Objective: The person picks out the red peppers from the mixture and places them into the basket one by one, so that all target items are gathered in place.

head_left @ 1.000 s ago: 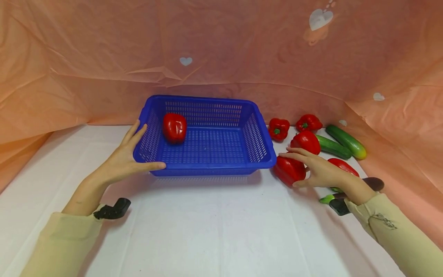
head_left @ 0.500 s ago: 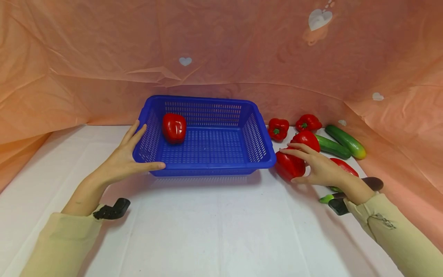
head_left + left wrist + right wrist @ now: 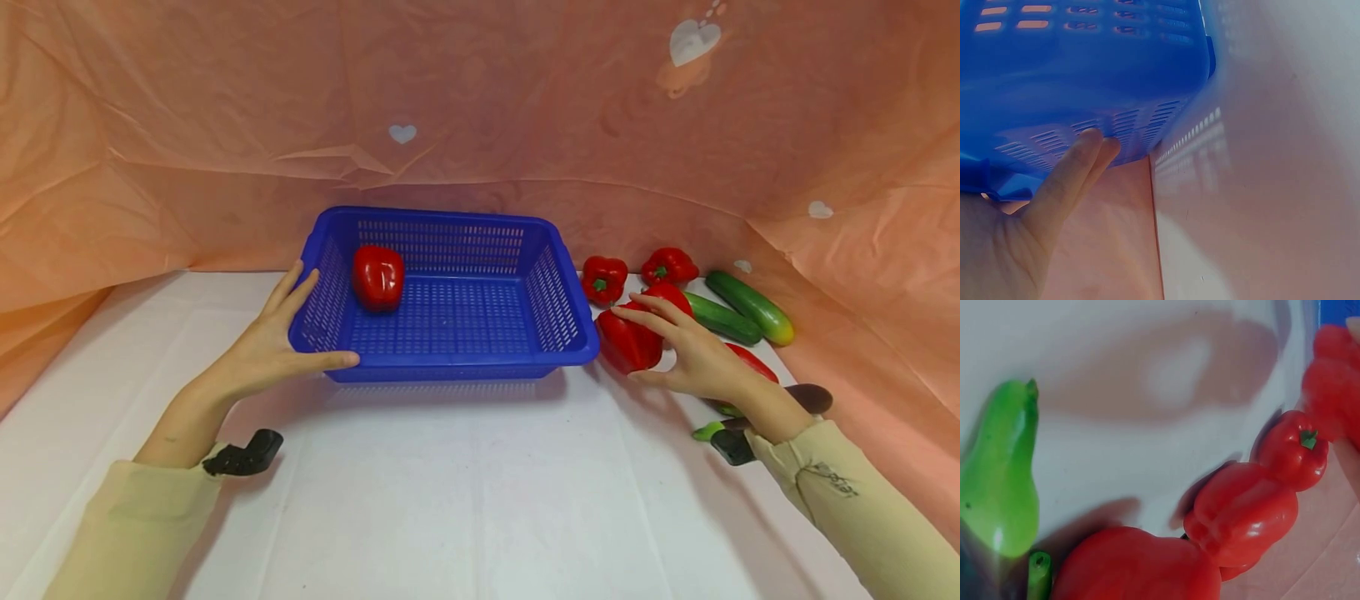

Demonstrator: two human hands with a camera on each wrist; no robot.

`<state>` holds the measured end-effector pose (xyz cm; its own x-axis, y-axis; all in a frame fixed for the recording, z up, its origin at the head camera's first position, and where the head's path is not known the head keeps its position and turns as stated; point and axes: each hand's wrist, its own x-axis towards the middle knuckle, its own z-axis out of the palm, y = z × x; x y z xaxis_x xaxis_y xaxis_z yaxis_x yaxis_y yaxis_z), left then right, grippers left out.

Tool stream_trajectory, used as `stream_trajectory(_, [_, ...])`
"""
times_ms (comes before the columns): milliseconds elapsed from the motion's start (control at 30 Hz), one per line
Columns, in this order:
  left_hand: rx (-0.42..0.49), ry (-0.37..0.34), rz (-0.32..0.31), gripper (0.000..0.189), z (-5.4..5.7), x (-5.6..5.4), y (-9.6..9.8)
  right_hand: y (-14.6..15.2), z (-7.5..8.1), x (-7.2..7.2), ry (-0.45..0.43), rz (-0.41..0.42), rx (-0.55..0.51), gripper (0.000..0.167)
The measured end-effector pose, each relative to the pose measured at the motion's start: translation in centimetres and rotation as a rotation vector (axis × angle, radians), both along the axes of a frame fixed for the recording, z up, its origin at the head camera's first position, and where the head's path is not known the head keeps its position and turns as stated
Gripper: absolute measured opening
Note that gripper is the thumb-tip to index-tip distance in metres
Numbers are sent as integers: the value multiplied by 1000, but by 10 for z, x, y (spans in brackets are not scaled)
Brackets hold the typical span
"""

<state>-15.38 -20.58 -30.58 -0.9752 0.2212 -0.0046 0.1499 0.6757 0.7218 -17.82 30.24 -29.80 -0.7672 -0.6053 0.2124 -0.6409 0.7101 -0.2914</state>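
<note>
The red bell pepper (image 3: 627,346) was pinched between the thumb and fingers of the right hand (image 3: 697,358), just left of that hand's palm. The blue basket (image 3: 450,360) was touched at its left end by the left hand (image 3: 262,350), fingers spread. Over the last second, the pepper had been shifted away from the body; a lift was probably begun, though table contact could not be judged. A second pepper (image 3: 378,279) was seen past the left fingertips, inside the basket; cucumbers (image 3: 723,319) were seen beyond the right hand.
</note>
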Motion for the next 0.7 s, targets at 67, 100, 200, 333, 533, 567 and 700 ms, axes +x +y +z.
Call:
stream_trajectory(67, [-1,1,1,118,0,0,0,-1,0,-1,34,17,-4,90])
stream_trajectory(100, [-3,0,2,118,0,0,0,-2,0,-1,52,20,-4,91])
stream_trajectory(200, [-7,-2,6,118,1,0,0,-4,0,-3,98,15,-2,94])
stream_trajectory(333, [-10,-6,8,118,1,1,0,-5,0,-5,140,-2,-7,95])
stream_trajectory(533, [-6,-8,6,118,2,1,0,-7,-4,-7,197,-10,-29,94])
stream_trajectory(567, [-7,-8,6,118,2,1,0,-7,-4,-7,205,-13,-30,94])
stream_trajectory(700, [-7,-9,6,118,2,1,1,-9,-3,-9,244,-29,-24,95])
